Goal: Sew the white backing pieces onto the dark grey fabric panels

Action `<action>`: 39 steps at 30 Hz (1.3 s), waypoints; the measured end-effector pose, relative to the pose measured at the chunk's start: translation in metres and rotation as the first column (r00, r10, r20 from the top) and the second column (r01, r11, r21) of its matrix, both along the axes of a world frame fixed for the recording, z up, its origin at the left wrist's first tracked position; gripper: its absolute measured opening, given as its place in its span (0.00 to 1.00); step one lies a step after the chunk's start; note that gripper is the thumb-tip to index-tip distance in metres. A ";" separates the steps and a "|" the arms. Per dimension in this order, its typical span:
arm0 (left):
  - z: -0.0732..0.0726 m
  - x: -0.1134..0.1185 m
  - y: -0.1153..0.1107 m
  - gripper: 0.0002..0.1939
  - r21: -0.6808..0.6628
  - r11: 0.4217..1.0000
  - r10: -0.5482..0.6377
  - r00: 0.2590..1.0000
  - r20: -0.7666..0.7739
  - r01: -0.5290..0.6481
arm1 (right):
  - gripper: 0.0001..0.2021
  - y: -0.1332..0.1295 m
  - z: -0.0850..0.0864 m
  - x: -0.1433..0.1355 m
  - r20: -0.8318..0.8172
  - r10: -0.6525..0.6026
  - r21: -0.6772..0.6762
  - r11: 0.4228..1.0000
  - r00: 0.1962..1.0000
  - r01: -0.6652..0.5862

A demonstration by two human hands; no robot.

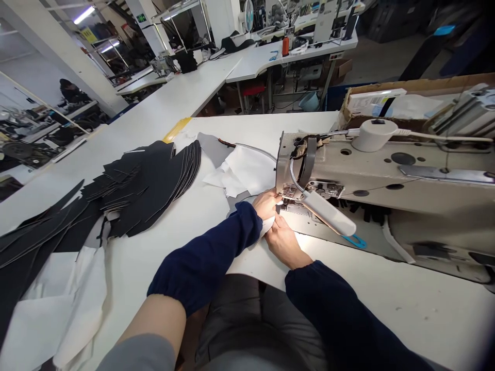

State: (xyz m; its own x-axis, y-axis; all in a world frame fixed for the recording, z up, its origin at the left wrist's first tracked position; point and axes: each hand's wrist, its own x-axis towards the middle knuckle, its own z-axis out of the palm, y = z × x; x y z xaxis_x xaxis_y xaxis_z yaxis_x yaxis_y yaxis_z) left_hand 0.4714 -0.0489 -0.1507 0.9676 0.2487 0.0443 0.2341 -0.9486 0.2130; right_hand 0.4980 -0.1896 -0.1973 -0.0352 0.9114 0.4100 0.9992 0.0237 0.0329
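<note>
Both my hands are at the needle end of a beige sewing machine (371,165). My left hand (266,204), with fingers bent and pressed together, holds the white-and-grey fabric piece (251,170) beside the presser foot. Just below it, my right hand (284,239) pinches the near edge of the same fabric; its fingertips are partly hidden. The fabric spreads away over the table to the left of the machine head. A small white lamp (328,212) lights the stitching spot, and the needle itself is too small to make out.
Stacks of dark fabric panels (150,185) lie on the white table (143,278) at my left, with white fabric sheets (69,304) near its front. A cardboard box (425,82) stands behind the machine. Blue scissors-like handle (355,240) lies under the lamp.
</note>
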 end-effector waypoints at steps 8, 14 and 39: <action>0.001 -0.002 -0.002 0.19 0.012 1.000 0.005 1.000 0.012 -0.005 | 0.14 -0.001 0.001 -0.002 -0.026 -0.009 -0.044 0.999 1.000 0.008; -0.009 -0.009 -0.006 0.19 -0.002 0.998 0.060 0.995 0.076 -0.060 | 0.13 -0.003 0.003 -0.001 0.000 0.036 -0.040 0.999 0.999 -0.036; 0.005 -0.086 -0.031 0.14 -0.003 0.993 0.114 0.990 -0.080 -0.115 | 0.17 -0.069 0.021 -0.013 -0.350 0.186 0.101 0.982 0.918 -0.160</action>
